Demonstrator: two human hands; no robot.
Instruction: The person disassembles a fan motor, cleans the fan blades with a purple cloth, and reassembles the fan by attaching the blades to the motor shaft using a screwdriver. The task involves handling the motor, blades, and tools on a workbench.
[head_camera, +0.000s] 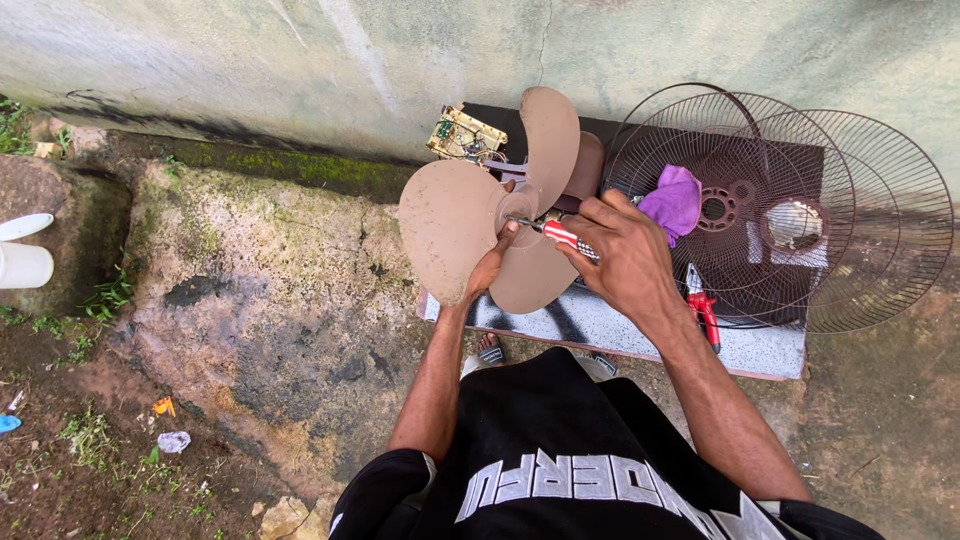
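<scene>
Right grip (622, 250) clenched round red-and-white-handled screwdriver (560, 236), tip at hub of dusty tan three-bladed plastic fan blade (455, 225); left grip (492, 262) steadied blade underside. Probably light, flexible, brittle: best held near hub.

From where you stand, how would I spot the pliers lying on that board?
Find the two round wire fan guards leaning on the grey board against the wall. At their lower left edge, just right of the right hand, lie the pliers. Their red handles mark them out from the dark wire and the purple cloth.
</scene>
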